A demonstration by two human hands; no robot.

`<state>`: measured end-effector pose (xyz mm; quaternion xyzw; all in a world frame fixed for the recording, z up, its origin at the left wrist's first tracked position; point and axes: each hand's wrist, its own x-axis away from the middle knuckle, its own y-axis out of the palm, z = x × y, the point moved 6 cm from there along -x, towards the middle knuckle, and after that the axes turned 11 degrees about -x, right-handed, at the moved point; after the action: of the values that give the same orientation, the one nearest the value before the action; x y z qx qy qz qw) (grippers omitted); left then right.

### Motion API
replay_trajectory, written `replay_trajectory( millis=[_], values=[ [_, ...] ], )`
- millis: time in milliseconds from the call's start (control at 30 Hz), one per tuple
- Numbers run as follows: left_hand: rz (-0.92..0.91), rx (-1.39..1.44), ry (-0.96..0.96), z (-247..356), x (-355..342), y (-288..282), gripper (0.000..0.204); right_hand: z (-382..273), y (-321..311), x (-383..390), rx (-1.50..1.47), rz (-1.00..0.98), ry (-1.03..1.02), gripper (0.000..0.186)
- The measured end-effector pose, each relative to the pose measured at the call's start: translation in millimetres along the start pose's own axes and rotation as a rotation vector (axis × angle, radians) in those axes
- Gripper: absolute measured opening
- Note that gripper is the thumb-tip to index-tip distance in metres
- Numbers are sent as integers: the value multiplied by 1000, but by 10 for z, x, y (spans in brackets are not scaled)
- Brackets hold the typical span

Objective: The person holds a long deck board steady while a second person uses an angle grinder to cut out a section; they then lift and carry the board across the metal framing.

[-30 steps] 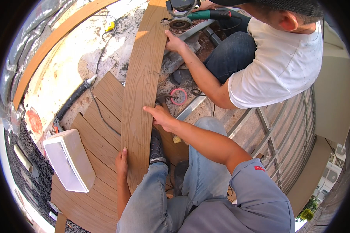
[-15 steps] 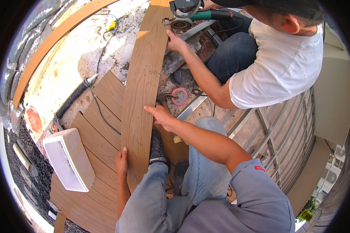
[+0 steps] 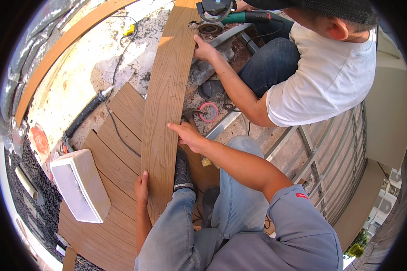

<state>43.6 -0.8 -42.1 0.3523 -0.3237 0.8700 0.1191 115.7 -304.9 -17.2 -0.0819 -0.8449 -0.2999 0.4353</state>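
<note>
A long wood-grain plank (image 3: 163,99) lies lengthways in front of me across my legs. My left hand (image 3: 141,185) grips its left edge low down, and my right hand (image 3: 187,135) holds its right edge further up, thumb on top. A co-worker's hand (image 3: 205,49) grips the same plank near its far end. Beside that end the co-worker has a green angle grinder (image 3: 239,17) with a round disc; whether it touches the plank I cannot tell. Under the plank, to the right, lie a hammer (image 3: 190,114) and a pink tape roll (image 3: 209,112).
The co-worker (image 3: 321,77) squats at upper right. Laid boards (image 3: 99,180) at left carry a white block (image 3: 79,185). A black tube tool (image 3: 86,116), cable (image 3: 117,70) and curved board (image 3: 59,54) lie beyond. Metal joists (image 3: 321,149) stretch to the right.
The co-worker's hand and grinder have shifted very slightly to the right, along with the plank's far end. My hands have barely moved.
</note>
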Motion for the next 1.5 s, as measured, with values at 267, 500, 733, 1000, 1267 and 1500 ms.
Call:
replay_trajectory(
  millis=[267, 500, 733, 1000, 1267, 1500],
  values=[
    [-10, -1, -1, 59, 20, -2, 66, -2, -5, -10, -5, -10, 1, 55],
    [-4, 26, 5, 108, 44, 11, 66, -18, -2, 14, -6, -13, -6, 56],
    [-8, 1, -1, 70, 25, 4, 65, -17, -16, 5, 12, -5, -4, 57],
    [-10, -6, -3, 109, 52, -2, 64, -7, -21, 4, -2, -5, -1, 58],
    [-16, -2, -5, 101, 51, -6, 64, -43, 11, 39, -6, -26, -5, 58],
    [-9, 0, -10, 139, 70, -1, 63, -75, 20, 72, 1, -16, -11, 58]
  ],
)
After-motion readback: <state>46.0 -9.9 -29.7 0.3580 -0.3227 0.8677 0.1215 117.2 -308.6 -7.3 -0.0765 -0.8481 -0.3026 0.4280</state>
